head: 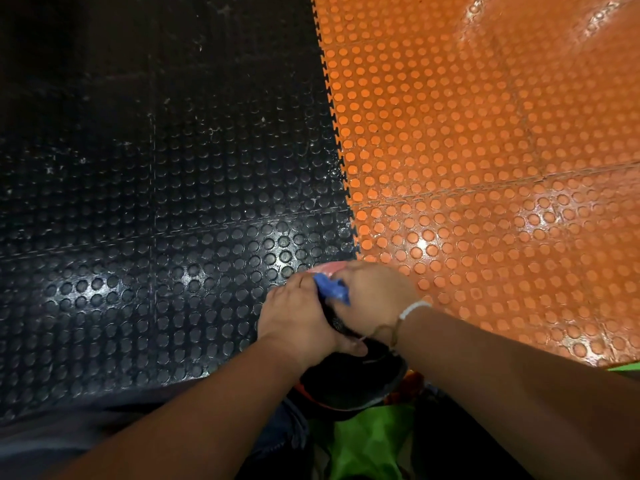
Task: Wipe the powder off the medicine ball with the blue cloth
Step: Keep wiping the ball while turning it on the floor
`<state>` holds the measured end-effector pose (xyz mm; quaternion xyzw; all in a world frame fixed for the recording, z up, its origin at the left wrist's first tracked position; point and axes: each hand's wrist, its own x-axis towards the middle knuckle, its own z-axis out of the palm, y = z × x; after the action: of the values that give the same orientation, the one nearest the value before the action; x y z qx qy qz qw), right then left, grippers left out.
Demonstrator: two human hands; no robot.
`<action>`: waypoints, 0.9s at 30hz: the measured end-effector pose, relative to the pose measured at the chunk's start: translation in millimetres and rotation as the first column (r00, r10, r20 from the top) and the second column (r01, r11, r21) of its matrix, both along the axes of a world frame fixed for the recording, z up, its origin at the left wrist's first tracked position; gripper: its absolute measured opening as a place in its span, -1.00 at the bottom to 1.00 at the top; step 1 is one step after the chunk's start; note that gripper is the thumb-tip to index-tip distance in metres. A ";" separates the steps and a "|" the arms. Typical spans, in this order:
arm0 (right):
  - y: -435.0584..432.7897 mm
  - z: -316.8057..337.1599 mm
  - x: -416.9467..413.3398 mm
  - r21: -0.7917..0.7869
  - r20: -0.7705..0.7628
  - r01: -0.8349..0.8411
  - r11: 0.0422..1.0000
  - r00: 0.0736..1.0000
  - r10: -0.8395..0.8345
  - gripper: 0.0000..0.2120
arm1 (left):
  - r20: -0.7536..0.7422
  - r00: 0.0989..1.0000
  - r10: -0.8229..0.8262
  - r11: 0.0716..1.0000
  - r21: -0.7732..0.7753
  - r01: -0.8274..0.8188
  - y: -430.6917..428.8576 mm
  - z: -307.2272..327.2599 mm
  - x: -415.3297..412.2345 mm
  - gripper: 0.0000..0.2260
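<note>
The medicine ball (349,379) is dark with an orange-red band and sits low in the middle, mostly hidden under both hands. A pale pink-red patch of it shows at its far edge above the fingers. My left hand (298,313) lies over the ball's left top, fingers curved around it. My right hand (374,296) is on the ball's right top and grips the blue cloth (332,288), a small bunch of which sticks out between the two hands. A white bracelet circles my right wrist.
The floor is studded rubber tile, black (156,202) on the left and orange (502,168) on the right, joined by a jagged seam. A bright green bag or fabric (367,441) lies below the ball. Dark trousers (104,420) fill the lower left.
</note>
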<state>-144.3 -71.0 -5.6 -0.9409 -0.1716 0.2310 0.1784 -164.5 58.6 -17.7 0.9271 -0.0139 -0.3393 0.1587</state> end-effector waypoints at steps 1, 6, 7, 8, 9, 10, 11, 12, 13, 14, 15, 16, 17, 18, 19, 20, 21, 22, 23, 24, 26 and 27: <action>-6.4 -2.9 4.9 -0.029 -0.049 0.066 0.997 0.997 -0.068 -0.77 | 0.007 1.000 0.003 1.000 -0.002 -0.003 -0.3 1.2 -0.2 0.02; -24.0 -5.8 20.1 -0.115 -0.130 0.194 0.974 0.969 -0.208 -0.72 | 0.024 1.000 -0.018 1.000 0.009 0.018 -2.7 1.8 -2.5 0.07; -13.7 -3.1 14.1 -0.072 -0.076 0.148 0.986 0.985 -0.153 -0.73 | 0.021 1.000 -0.019 1.000 0.005 0.019 -2.4 0.8 -2.2 0.06; -3.0 -1.4 6.2 -0.024 -0.026 0.098 0.995 0.995 -0.099 -0.76 | 0.017 1.000 -0.022 1.000 -0.004 0.022 -1.7 -0.7 -1.9 0.05; 4.8 -1.3 -0.6 0.013 0.001 0.061 0.998 0.998 -0.061 -0.78 | 0.019 0.999 -0.029 0.999 -0.012 0.030 -1.4 -1.5 -1.0 0.04; 5.3 -2.6 -2.4 0.017 0.000 0.067 0.998 0.998 -0.067 -0.78 | 0.021 0.999 -0.031 0.999 -0.017 0.031 -1.2 -1.3 -0.1 0.04; -0.5 -4.6 2.5 -0.016 -0.038 0.120 0.993 0.992 -0.120 -0.79 | 0.020 1.000 -0.024 1.000 -0.016 0.025 -1.5 0.2 0.3 0.03; -10.2 -8.3 9.4 -0.052 -0.085 0.190 0.980 0.977 -0.194 -0.80 | 0.021 1.000 -0.019 1.000 -0.013 0.019 -1.8 1.4 0.2 0.04; -21.1 -10.4 15.7 -0.091 -0.121 0.243 0.966 0.960 -0.253 -0.78 | 0.023 0.999 -0.024 1.000 -0.008 0.024 -2.5 2.4 -0.4 0.05; -29.7 -12.8 20.0 -0.132 -0.147 0.266 0.955 0.947 -0.284 -0.76 | 0.024 0.999 -0.032 0.999 -0.003 0.033 -3.9 2.5 -1.1 0.06; -31.9 -12.8 21.3 -0.147 -0.159 0.263 0.954 0.945 -0.285 -0.74 | 0.029 0.999 -0.043 0.999 0.006 0.043 -5.5 2.9 -1.6 0.07; -27.4 -10.8 19.6 -0.132 -0.145 0.232 0.964 0.957 -0.251 -0.75 | 0.027 0.998 -0.050 0.999 0.013 0.050 -6.1 1.8 -1.7 0.08; -17.8 -8.8 14.8 -0.100 -0.112 0.184 0.978 0.974 -0.194 -0.78 | 0.020 0.999 -0.049 0.999 0.017 0.049 -6.2 1.5 -1.2 0.08; -7.9 -7.0 8.8 -0.048 -0.062 0.135 0.990 0.989 -0.138 -0.81 | 0.012 0.999 -0.037 0.999 0.014 0.037 -5.6 0.8 -0.3 0.08; -0.4 -6.4 3.3 -0.010 -0.013 0.096 0.995 0.995 -0.096 -0.81 | 0.006 1.000 -0.027 1.000 0.010 0.027 -4.8 0.3 0.7 0.07; 1.0 -7.9 1.1 0.009 0.012 0.092 0.996 0.996 -0.093 -0.78 | 0.003 1.000 -0.027 1.000 0.008 0.027 -4.5 0.8 1.6 0.06; -3.3 -11.0 3.8 0.008 -0.005 0.139 0.990 0.990 -0.139 -0.75 | 0.000 0.999 -0.035 0.999 0.011 0.035 -4.6 1.9 2.1 0.05; -11.7 -15.9 8.9 -0.010 -0.055 0.212 0.977 0.976 -0.213 -0.74 | 0.001 0.999 -0.046 0.999 0.017 0.046 -4.9 3.2 2.4 0.04; -22.3 -19.1 13.8 -0.041 -0.113 0.288 0.957 0.950 -0.291 -0.73 | -0.001 0.998 -0.056 0.998 0.021 0.056 -5.5 4.5 2.0 0.04; -33.8 -20.8 18.2 -0.085 -0.163 0.355 0.931 0.917 -0.365 -0.71 | -0.001 0.998 -0.064 0.998 0.023 0.064 -6.7 5.5 1.1 0.03; -46.6 -22.0 23.0 -0.147 -0.201 0.406 0.902 0.881 -0.429 -0.73 | 0.007 0.997 -0.078 0.997 0.027 0.078 -8.4 5.2 -0.2 0.03; -44.7 -21.2 22.9 -0.141 -0.200 0.392 0.909 0.888 -0.414 -0.75 | 0.005 0.997 -0.079 0.996 0.032 0.079 -8.8 5.1 0.2 0.03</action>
<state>-121.4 -115.7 -26.8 -0.9311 0.0605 0.3022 0.1951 -164.3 49.9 -12.6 0.9293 -0.0456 -0.3426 0.1304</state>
